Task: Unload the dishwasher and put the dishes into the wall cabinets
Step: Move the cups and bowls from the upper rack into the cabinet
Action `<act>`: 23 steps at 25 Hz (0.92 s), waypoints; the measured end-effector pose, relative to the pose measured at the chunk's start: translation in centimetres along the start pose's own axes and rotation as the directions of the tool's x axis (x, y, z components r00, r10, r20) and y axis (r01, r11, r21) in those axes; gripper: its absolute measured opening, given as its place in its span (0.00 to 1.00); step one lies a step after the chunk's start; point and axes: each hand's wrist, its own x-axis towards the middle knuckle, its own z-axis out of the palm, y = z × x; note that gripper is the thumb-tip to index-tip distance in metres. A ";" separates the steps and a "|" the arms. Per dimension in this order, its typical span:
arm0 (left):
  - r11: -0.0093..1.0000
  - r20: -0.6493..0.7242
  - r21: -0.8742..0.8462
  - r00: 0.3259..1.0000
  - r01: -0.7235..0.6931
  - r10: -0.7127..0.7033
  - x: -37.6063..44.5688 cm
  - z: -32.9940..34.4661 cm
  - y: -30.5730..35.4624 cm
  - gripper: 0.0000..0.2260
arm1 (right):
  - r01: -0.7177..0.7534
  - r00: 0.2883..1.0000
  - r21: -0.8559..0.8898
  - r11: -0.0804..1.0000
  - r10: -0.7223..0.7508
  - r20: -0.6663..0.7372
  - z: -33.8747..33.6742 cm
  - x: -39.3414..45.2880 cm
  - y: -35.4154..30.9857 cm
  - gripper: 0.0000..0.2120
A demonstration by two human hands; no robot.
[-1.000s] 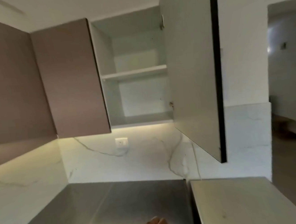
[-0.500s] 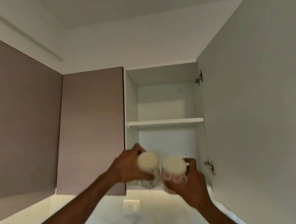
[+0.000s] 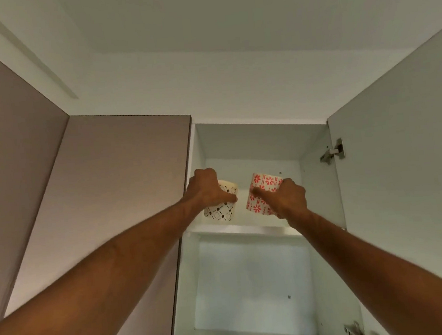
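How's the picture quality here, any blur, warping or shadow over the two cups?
Head view: wide-angle warping bends the open cabinet door; soft, even light, no glare; the left hand covers part of the black-patterned cup; the red-patterned cup, in the right hand, reads clearly, edges slightly soft.

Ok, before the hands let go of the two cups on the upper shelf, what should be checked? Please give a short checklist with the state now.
1. Cabinet door open wide: ok.
2. Left hand grips the black-patterned cup: ok.
3. Right hand grips the red-patterned cup: ok.
4. Cups apart from each other: ok.
5. Both cups tilted, not upright: not ok.
6. Cup bottoms resting on the upper shelf: cannot tell.
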 end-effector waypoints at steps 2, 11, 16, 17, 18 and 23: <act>0.999 0.028 0.006 0.999 0.031 -0.031 1.3 1.4 -0.9 0.29 | -0.028 0.999 -0.045 0.999 0.029 0.027 2.4 2.0 1.5 0.29; 0.999 0.043 0.035 0.998 0.035 -0.036 3.5 6.2 -3.9 0.25 | -0.051 0.993 -0.227 0.973 0.074 0.096 9.4 5.5 4.5 0.44; 0.998 0.035 0.029 0.998 0.050 -0.051 2.1 8.9 -5.3 0.33 | -0.007 0.977 -0.454 0.891 0.104 0.189 10.9 5.7 4.9 0.44; 0.997 0.036 0.007 0.997 0.073 -0.073 2.0 9.1 -5.3 0.36 | 0.004 0.974 -0.470 0.883 0.104 0.203 10.8 5.6 5.0 0.44; 0.997 0.030 0.003 0.996 0.083 -0.083 2.0 9.1 -5.3 0.38 | -0.003 0.976 -0.463 0.886 0.105 0.193 10.7 5.4 4.9 0.46; 0.963 -0.159 0.249 0.977 -0.099 0.142 0.2 9.1 -4.6 0.39 | 0.172 0.972 -0.484 0.858 -0.228 -0.058 8.4 1.5 5.0 0.41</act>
